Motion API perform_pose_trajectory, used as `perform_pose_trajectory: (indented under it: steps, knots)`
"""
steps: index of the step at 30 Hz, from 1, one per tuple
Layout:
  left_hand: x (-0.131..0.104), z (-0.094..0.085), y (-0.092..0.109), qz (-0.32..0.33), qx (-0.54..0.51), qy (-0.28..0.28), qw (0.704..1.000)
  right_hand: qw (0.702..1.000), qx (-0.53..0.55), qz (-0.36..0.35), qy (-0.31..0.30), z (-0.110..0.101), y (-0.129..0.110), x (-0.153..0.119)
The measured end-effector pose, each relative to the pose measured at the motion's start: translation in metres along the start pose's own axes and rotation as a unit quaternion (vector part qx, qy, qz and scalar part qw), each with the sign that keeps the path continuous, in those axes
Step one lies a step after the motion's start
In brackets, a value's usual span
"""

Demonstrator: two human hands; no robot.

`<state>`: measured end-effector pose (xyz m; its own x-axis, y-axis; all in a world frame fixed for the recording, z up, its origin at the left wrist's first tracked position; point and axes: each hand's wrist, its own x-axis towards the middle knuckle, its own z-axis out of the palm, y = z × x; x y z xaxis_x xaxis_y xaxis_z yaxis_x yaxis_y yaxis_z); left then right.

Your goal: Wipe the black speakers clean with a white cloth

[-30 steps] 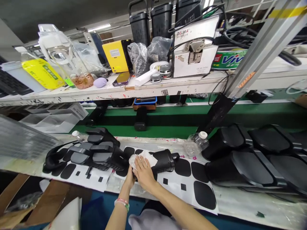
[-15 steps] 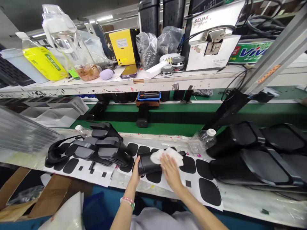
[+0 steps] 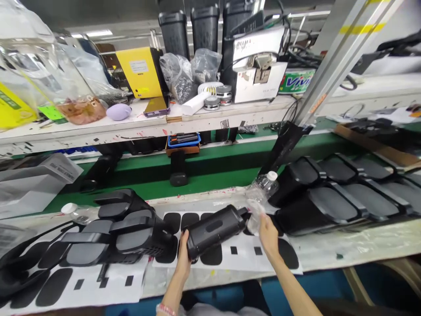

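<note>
My left hand [image 3: 183, 256] is closed around the left end of a black cylindrical housing [image 3: 215, 229], which lies tilted, its right end raised. An oval recess shows on its upper side. Off the housing's right end, my right hand [image 3: 269, 235] grips a crumpled white cloth [image 3: 254, 219], partly blurred. Just behind the cloth lies a clear plastic bottle [image 3: 267, 183] with a white cap. Beneath the housing is a white sheet [image 3: 245, 259] bearing black rounded-square pads [image 3: 212, 255].
Black units with grey tops [image 3: 134, 235] stand at left beside another clear bottle [image 3: 80, 213]. Several similar black units [image 3: 338, 202] fill the right side. A green conveyor surface [image 3: 223, 169] runs behind the bench. Above it, a shelf [image 3: 131, 125] holds a yellow box [image 3: 140, 72] and a jug [image 3: 66, 79].
My right hand and the cloth have moved right, off the top of the housing, to beside its end. The housing is now tilted up at the right. The view has shifted.
</note>
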<state>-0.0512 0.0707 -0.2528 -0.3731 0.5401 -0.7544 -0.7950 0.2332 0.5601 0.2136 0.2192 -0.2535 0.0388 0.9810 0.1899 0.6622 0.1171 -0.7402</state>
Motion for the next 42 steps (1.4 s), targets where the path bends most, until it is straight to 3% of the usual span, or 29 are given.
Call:
perform_pose_trajectory:
  steps: [4, 7, 12, 14, 16, 20, 23, 25, 27, 30, 31, 35, 40, 42]
  knots:
    - [-0.005, 0.008, -0.003, 0.038, -0.015, 0.015, 0.999, 0.990, 0.078, 0.113, 0.016, -0.035, 0.035, 0.023]
    - [-0.009, 0.009, -0.001, 0.025, 0.014, 0.023, 0.999, 0.975, 0.153, 0.161, 0.013, -0.042, 0.043, 0.025]
    - [-0.016, 0.001, 0.010, -0.017, 0.125, -0.048, 0.991, 0.952, 0.253, 0.175, -0.015, -0.011, 0.016, 0.019]
    - [-0.020, -0.001, 0.011, 0.021, 0.172, -0.087, 0.981, 0.953, 0.254, 0.164, -0.031, 0.006, 0.004, 0.019]
    - [-0.023, -0.001, 0.011, 0.101, 0.215, -0.114, 0.965, 0.961, 0.228, 0.155, -0.023, 0.015, -0.001, 0.021]
    - [-0.028, 0.003, 0.011, 0.259, 0.316, -0.169, 0.897, 0.988, 0.134, 0.066, 0.030, 0.016, -0.004, 0.023]
    - [-0.026, -0.001, 0.016, 0.319, 0.401, -0.194, 0.836, 0.994, 0.077, -0.078, -0.020, 0.027, -0.029, 0.001]
    - [-0.020, -0.010, 0.019, 0.339, 0.450, -0.200, 0.802, 0.978, 0.049, -0.183, -0.083, 0.045, -0.057, -0.030]
    - [-0.013, -0.021, 0.020, 0.344, 0.490, -0.207, 0.774, 0.944, 0.035, -0.293, -0.148, 0.061, -0.083, -0.062]
    - [-0.004, -0.035, 0.017, 0.340, 0.532, -0.205, 0.748, 0.884, 0.020, -0.410, -0.224, 0.064, -0.095, -0.079]
    - [-0.003, -0.038, 0.015, 0.341, 0.541, -0.201, 0.742, 0.882, 0.005, -0.414, -0.226, 0.060, -0.092, -0.075]
    - [-0.001, -0.042, 0.010, 0.350, 0.559, -0.190, 0.727, 0.922, -0.075, -0.333, -0.185, 0.051, -0.084, -0.059]
    - [-0.001, -0.042, 0.010, 0.346, 0.566, -0.193, 0.723, 0.880, -0.073, -0.376, -0.279, 0.072, -0.110, -0.091]
    - [-0.001, -0.042, 0.011, 0.347, 0.564, -0.190, 0.725, 0.899, -0.095, -0.327, -0.274, 0.058, -0.099, -0.078]
